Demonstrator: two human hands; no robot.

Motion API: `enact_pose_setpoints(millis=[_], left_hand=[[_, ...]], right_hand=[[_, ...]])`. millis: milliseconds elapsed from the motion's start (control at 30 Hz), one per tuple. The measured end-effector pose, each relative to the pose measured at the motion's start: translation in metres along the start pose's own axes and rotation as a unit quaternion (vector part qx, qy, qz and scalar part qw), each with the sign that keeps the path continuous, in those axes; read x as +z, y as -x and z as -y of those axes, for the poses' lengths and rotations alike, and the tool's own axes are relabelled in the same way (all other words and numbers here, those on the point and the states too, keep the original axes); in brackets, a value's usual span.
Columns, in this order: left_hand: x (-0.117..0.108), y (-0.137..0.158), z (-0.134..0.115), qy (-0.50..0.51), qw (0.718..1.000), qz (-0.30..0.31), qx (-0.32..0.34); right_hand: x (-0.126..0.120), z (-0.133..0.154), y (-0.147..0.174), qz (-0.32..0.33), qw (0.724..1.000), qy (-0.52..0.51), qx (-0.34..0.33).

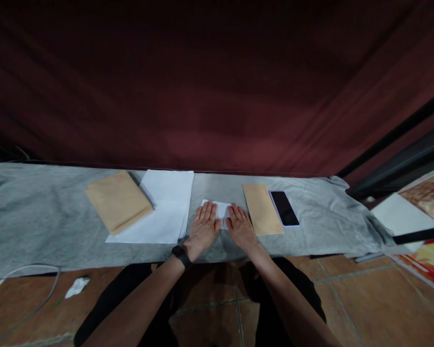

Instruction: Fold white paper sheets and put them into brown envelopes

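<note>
A small folded sheet of white paper (222, 212) lies on the grey cloth, partly covered by both hands. My left hand (204, 224) rests flat on its left part, fingers stretched out and pointing away from me. On the right part lies my right hand (240, 224), also flat with its fingers extended. Just right of that hand is a brown envelope (264, 209). Left of my left hand sits a stack of white paper sheets (169, 212), and a pile of brown envelopes (119, 200) overlaps its left side.
A phone (284, 208) with a purple edge lies beside the single envelope. Grey cloth (39, 212) covers the long narrow surface, with a dark red curtain (217, 96) behind it. A white cable (54, 284) hangs at the front left, near a crumpled tissue (77, 287) on the tiled floor.
</note>
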State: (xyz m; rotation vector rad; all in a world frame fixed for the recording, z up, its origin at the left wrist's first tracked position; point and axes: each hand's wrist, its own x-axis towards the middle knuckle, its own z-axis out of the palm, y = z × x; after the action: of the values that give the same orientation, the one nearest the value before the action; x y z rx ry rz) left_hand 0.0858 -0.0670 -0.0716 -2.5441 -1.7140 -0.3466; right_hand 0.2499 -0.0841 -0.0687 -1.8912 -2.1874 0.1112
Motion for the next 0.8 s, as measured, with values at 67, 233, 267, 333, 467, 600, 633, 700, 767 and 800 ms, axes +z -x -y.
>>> enact_pose_setpoints(millis=[67,233,267,333,467,600,633,700,767,800], left_hand=[[-0.001,0.000,0.000,0.001,1.000,0.008,-0.001],[-0.002,0.000,-0.003,0.007,1.000,0.016,-0.015],[-0.002,0.001,-0.003,0.010,1.000,0.016,-0.015],[-0.003,0.002,-0.004,0.016,1.000,0.014,-0.016],[-0.010,0.007,-0.007,0.018,1.000,0.008,-0.011],[-0.024,0.011,-0.010,0.015,0.999,0.012,-0.025],[-0.026,0.012,-0.011,0.013,0.999,0.009,-0.031],[-0.029,0.011,-0.012,0.005,0.999,0.000,-0.041],[-0.027,0.008,-0.012,-0.002,0.999,0.000,-0.050],[-0.025,0.007,-0.012,-0.002,0.999,0.002,-0.053]], right_hand=[[0.001,-0.001,-0.004,-0.006,1.000,0.001,0.002],[0.002,-0.006,-0.018,-0.032,0.999,-0.014,0.004],[0.002,-0.008,-0.021,-0.035,0.999,-0.017,0.004],[0.000,-0.012,-0.027,-0.041,0.999,-0.025,0.014],[-0.005,-0.018,-0.039,-0.043,0.995,-0.081,0.029],[-0.009,-0.017,-0.047,-0.034,0.993,-0.113,0.008],[-0.009,-0.016,-0.048,-0.032,0.993,-0.112,0.006],[-0.008,-0.014,-0.049,-0.025,0.995,-0.101,0.008],[-0.007,-0.012,-0.049,-0.016,0.997,-0.076,0.010],[-0.006,-0.012,-0.049,-0.013,0.998,-0.063,0.008]])
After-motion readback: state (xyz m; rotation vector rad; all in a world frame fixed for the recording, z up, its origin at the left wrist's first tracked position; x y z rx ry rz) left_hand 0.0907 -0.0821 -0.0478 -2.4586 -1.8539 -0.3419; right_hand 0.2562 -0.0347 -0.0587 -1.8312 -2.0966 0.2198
